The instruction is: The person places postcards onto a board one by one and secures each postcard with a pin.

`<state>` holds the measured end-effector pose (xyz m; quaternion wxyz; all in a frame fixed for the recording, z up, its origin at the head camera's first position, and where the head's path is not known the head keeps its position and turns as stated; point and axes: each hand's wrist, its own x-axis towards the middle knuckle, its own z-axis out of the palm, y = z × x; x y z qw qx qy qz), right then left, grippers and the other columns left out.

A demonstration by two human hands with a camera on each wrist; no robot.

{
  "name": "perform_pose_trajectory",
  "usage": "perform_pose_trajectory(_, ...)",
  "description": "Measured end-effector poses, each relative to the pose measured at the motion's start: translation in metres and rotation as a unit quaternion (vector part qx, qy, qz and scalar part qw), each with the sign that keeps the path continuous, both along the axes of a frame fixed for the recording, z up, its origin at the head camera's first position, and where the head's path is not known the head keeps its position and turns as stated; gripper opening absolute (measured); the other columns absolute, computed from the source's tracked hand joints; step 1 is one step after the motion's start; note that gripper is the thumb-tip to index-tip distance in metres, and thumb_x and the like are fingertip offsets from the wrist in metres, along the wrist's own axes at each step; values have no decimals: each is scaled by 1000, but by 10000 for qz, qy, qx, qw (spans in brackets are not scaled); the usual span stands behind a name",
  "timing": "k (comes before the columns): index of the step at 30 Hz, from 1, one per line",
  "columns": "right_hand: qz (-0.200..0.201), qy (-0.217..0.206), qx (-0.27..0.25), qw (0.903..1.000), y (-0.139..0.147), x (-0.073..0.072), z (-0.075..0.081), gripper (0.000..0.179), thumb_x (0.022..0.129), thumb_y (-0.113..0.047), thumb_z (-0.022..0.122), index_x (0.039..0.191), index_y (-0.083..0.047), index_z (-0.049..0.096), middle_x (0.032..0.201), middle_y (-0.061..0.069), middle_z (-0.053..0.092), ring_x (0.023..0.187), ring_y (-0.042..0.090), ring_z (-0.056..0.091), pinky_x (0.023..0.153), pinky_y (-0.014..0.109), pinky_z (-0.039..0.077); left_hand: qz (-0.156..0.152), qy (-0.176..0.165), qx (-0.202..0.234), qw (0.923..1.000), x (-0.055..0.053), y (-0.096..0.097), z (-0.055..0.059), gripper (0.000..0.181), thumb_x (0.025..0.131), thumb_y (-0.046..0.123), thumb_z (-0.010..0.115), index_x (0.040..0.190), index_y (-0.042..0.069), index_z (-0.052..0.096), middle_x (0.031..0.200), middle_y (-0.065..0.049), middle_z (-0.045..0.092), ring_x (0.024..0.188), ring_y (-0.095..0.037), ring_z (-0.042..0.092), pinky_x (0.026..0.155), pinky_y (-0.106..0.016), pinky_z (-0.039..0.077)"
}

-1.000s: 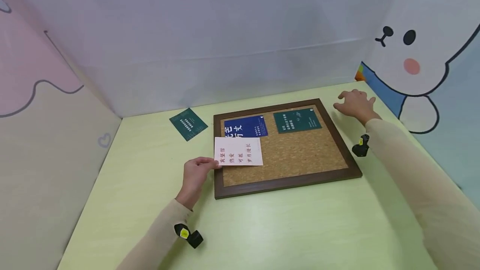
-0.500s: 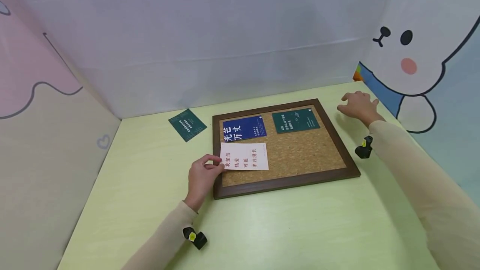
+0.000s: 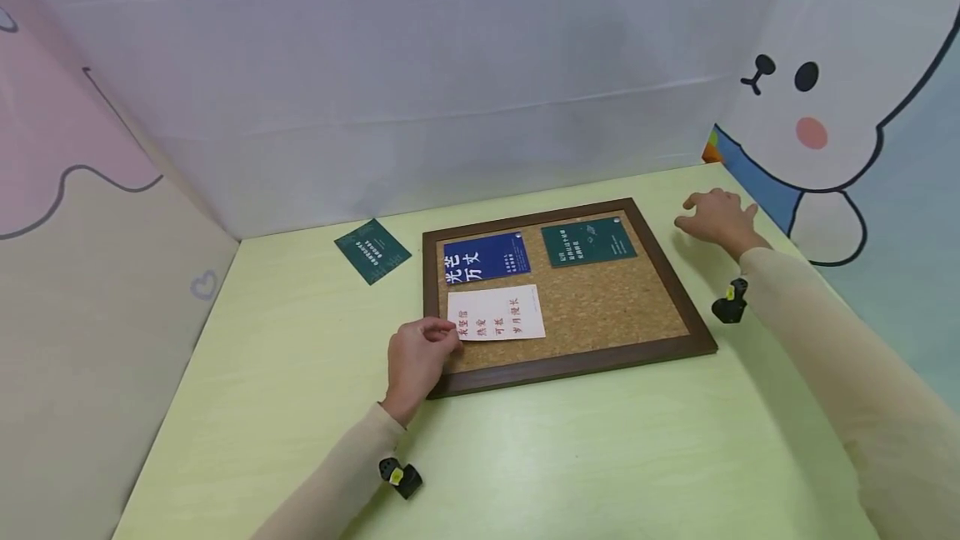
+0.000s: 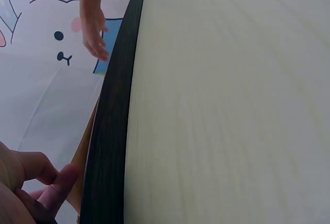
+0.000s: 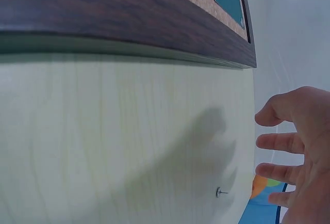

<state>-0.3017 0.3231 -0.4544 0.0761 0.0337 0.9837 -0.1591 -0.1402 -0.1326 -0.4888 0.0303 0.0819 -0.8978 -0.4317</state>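
My left hand (image 3: pixel 420 359) pinches the lower left corner of a white card (image 3: pixel 501 312) with red lettering. This card lies over the lower left of a cork board (image 3: pixel 600 307) in a dark wooden frame, just below a blue card (image 3: pixel 487 257). In the left wrist view the thumb and fingers of that hand (image 4: pixel 36 188) meet beside the frame; the card is hidden there. Right of the board, my right hand (image 3: pixel 722 217) hovers with loosely bent, spread fingers and holds nothing. Below it on the table, a thumbtack (image 5: pixel 220 192) shows in the right wrist view.
A green card (image 3: pixel 588 242) is fixed at the board's upper right. Another green card (image 3: pixel 372 251) lies askew on the pale table (image 3: pixel 285 340), left of the board. Cloth walls with cartoon prints close off the back and both sides.
My left hand has moved right and slightly down with the white card, so the blue card above is uncovered. The right hand has shifted only slightly.
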Motion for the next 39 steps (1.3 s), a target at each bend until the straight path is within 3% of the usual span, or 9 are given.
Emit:
perform_pose_trajectory(7, 26, -6, -69, 10000, 3, 3, -1, 57, 94, -35, 45, 135, 4, 46, 138, 38, 32, 128, 62, 19, 100, 80, 1, -35, -68, -175, 9998, 1, 1, -2, 11, 84, 20, 73, 89, 11, 76, 69, 1, 69, 66, -14, 59, 58, -27, 44)
perform_pose_trajectory(17, 35, -114, -71, 9999, 10, 9, -1, 57, 94, -35, 44, 135, 5, 46, 137, 38, 32, 128, 63, 19, 100, 80, 2, -308, -336, -450, 9979, -1, -1, 1, 9, 83, 18, 73, 86, 10, 75, 66, 0, 66, 63, -16, 56, 50, -24, 41)
perform_pose_trajectory(23, 35, -67, -135, 9999, 15, 11, 0, 57, 94, -35, 45, 135, 4, 46, 138, 38, 31, 129, 64, 16, 100, 81, 1, -535, -340, -892, 9940, -10, -9, 10, 13, 83, 20, 74, 92, 11, 72, 70, -2, 62, 62, -17, 53, 48, -26, 39)
perform_pose_trajectory(27, 27, -13, -139, 9999, 21, 14, 2, 56, 95, -36, 46, 135, 4, 47, 139, 38, 33, 128, 64, 18, 98, 81, 6, -1042, -99, -1795, 9782, -24, -18, 18, 30, 81, 29, 78, 106, 14, 69, 93, -6, 64, 86, -24, 54, 70, -35, 44)
perform_pose_trajectory(31, 13, -96, -132, 9999, 28, 20, 4, 57, 94, -37, 46, 135, 4, 47, 138, 38, 33, 126, 64, 21, 97, 82, 8, -1405, -221, -2509, 9575, -36, -25, 21, 55, 76, 42, 82, 123, 19, 65, 129, -15, 52, 119, -34, 42, 94, -50, 37)
perform_pose_trajectory(35, 95, -166, -108, 9998, 36, 25, 3, 57, 95, -36, 46, 135, 5, 46, 138, 38, 34, 126, 64, 22, 97, 82, 11, -1617, -479, -2581, 9513, -42, -30, 19, 70, 71, 50, 83, 132, 26, 60, 149, -18, 37, 135, -40, 30, 104, -57, 32)
perform_pose_trajectory(39, 147, -173, -11, 9997, 42, 30, 1, 57, 96, -36, 46, 134, 6, 46, 137, 39, 38, 124, 64, 26, 95, 81, 18, -1840, -618, -2490, 9489, -45, -32, 17, 73, 70, 51, 82, 135, 30, 57, 155, -18, 29, 141, -43, 24, 107, -62, 28)
